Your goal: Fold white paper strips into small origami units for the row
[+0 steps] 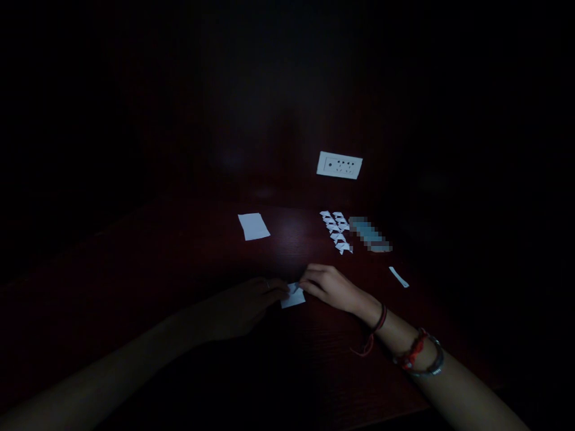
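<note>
A small white sheet of paper (293, 298) lies on the dark red table between my two hands. My left hand (256, 302), in deep shadow and wearing a ring, has its fingertips pinched at the sheet's left and upper edge. From the other side, the bent fingers of my right hand (330, 286) close on the upper right corner, where part of the paper looks turned up. Bracelets circle my right wrist. Further back, several small folded paper pieces (336, 232) stand in two rows.
A stack of white paper (254, 227) lies at the back left. Right of the folded pieces is a blurred-out bluish flat object (371, 234), with a narrow paper strip (399, 277) nearer me. A socket panel (339, 165) is on the wall behind. Surroundings are very dark.
</note>
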Action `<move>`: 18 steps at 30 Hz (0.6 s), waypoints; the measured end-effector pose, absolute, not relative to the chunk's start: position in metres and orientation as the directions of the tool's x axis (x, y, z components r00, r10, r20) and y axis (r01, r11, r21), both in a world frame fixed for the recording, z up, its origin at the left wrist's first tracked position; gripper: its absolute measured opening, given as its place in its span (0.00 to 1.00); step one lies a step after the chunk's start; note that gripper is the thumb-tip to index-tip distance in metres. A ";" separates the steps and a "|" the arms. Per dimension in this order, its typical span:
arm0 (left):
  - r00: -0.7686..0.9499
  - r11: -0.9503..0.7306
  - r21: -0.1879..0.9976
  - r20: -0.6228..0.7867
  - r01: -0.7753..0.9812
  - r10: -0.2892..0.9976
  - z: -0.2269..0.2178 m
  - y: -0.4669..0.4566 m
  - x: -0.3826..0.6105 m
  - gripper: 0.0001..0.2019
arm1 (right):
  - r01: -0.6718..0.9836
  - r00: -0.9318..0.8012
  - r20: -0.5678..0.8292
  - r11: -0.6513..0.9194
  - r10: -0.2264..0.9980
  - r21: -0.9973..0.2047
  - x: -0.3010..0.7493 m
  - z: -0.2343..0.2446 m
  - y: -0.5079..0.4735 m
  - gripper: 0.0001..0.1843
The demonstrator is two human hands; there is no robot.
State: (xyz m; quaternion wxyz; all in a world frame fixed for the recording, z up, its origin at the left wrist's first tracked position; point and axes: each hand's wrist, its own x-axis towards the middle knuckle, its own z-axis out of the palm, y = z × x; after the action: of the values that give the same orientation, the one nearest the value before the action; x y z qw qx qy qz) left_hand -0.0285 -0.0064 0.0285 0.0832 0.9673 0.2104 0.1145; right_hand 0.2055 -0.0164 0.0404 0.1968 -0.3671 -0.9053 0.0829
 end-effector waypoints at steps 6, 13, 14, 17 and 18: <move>0.883 -0.885 0.227 0.153 0.406 0.444 0.028 -0.005 -0.027 0.30 | 0.682 -0.603 0.286 0.667 0.745 -0.299 0.203 0.037 -0.015 0.09; 0.882 -0.886 0.260 0.181 0.385 0.436 0.027 -0.002 -0.024 0.29 | 0.733 -0.566 0.274 0.626 0.778 -0.265 0.200 0.037 -0.016 0.09; 0.883 -0.887 0.263 0.184 0.379 0.432 0.027 -0.002 -0.024 0.30 | 0.740 -0.560 0.276 0.622 0.781 -0.257 0.199 0.036 -0.016 0.09; 0.892 -0.899 0.252 0.193 0.358 0.409 0.028 -0.001 -0.023 0.31 | 0.762 -0.547 0.278 0.607 0.789 -0.224 0.198 0.037 -0.016 0.10; 0.894 -0.902 0.247 0.192 0.355 0.404 0.028 0.000 -0.022 0.31 | 0.769 -0.543 0.276 0.602 0.793 -0.215 0.197 0.037 -0.016 0.10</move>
State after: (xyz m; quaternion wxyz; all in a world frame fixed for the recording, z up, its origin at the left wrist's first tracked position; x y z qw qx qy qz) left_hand -0.0224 -0.0005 0.0277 0.1033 0.9677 0.1962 0.1199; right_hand 0.1973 -0.0159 0.0370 0.1743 -0.4449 -0.8778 0.0341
